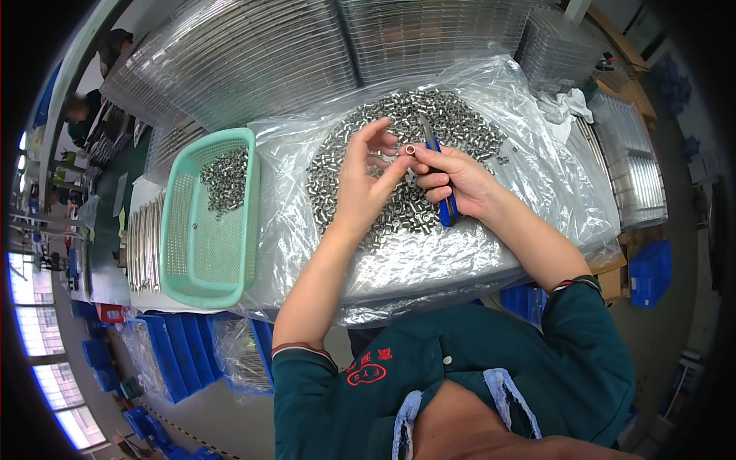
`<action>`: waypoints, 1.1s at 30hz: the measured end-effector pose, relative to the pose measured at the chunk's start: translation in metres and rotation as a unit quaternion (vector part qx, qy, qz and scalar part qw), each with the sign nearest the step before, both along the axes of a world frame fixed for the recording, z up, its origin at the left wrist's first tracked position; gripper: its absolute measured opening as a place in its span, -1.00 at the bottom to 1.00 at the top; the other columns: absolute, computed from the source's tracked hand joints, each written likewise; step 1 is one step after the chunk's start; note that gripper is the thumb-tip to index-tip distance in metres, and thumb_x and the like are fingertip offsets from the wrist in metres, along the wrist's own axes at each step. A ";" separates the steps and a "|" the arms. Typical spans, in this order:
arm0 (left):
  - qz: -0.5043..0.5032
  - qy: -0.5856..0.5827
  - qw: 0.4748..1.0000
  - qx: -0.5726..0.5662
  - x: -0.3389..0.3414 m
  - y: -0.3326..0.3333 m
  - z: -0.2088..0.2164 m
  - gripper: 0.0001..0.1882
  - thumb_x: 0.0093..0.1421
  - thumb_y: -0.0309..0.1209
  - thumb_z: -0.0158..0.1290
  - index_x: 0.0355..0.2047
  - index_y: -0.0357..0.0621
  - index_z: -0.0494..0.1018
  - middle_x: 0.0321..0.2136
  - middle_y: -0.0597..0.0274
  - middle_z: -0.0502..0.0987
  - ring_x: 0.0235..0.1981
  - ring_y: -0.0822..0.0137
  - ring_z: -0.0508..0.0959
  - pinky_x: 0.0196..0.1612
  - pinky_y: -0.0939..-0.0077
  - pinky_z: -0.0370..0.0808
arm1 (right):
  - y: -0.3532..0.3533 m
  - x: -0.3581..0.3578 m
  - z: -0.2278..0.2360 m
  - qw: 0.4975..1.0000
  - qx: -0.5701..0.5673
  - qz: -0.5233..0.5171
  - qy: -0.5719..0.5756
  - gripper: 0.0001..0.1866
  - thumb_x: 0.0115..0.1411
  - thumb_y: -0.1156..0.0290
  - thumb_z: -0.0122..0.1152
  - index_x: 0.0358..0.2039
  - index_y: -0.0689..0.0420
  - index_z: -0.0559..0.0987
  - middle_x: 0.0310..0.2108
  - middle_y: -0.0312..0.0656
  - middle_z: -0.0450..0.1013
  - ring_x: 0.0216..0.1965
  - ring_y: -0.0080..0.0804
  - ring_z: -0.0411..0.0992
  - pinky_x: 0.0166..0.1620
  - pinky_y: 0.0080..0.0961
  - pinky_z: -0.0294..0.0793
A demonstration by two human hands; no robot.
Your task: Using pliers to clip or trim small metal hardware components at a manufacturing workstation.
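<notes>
Above the metal fittings (pixel 402 205) midway between the plastic-covered tabletop's (pixel 548 192) near and far edges, the right hand (pixel 466 180) pinches a metal ring (pixel 410 150) and grips a blue-handled tool (pixel 448 210), whose tip should best point away from the loosely spread left hand (pixel 362 172).

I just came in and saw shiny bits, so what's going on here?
A person's right hand holds a blue knife and pinches one small metal ring. The left hand is right beside it, but whether it touches is hard to tell. Below both hands, a pile of metal pieces lies on clear plastic. More pieces sit in the green basket on the left.
</notes>
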State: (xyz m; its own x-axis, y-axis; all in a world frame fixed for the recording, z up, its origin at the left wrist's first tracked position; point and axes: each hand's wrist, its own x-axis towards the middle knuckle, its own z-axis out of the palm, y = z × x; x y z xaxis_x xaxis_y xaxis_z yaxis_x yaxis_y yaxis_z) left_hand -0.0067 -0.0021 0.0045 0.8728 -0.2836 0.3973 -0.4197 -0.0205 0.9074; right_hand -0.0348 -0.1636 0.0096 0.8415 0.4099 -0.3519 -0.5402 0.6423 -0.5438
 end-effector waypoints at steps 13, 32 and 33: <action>-0.005 -0.128 0.988 0.086 0.002 0.002 0.002 -0.80 0.00 -0.49 0.11 -0.31 -0.16 0.46 -0.37 0.21 0.42 -0.37 0.38 0.45 -0.36 0.58 0.41 | -0.001 0.000 -0.002 1.000 -0.013 0.011 -0.025 -0.81 0.12 0.29 0.13 -0.46 0.11 0.38 -0.59 -0.46 0.25 -0.68 -0.86 0.14 -0.72 -0.91 0.09; 0.023 -0.155 0.985 0.068 -0.001 -0.001 0.001 -0.75 0.00 -0.55 0.12 -0.25 -0.16 0.43 -0.36 0.24 0.42 -0.41 0.49 0.44 -0.42 0.68 0.39 | 0.000 0.000 0.002 0.999 -0.024 -0.017 -0.031 -0.85 0.14 0.34 0.09 -0.31 0.10 0.41 -0.54 -0.46 0.24 -0.68 -0.87 0.12 -0.72 -0.92 0.08; 0.027 -0.151 0.986 0.063 0.000 -0.001 0.001 -0.74 -0.01 -0.55 0.12 -0.25 -0.18 0.43 -0.36 0.24 0.42 -0.44 0.49 0.44 -0.43 0.68 0.39 | 0.000 0.000 0.002 0.999 -0.024 -0.018 -0.031 -0.85 0.14 0.34 0.09 -0.31 0.10 0.41 -0.54 -0.46 0.24 -0.68 -0.87 0.12 -0.72 -0.92 0.08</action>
State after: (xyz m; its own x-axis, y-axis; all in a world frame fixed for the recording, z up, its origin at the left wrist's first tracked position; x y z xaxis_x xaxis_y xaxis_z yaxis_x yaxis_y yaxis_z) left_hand -0.0072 -0.0035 0.0058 0.7353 -0.3043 0.6057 -0.6655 -0.1544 0.7303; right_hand -0.0353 -0.1641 0.0119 0.8759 0.3636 -0.3171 -0.4820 0.6326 -0.6062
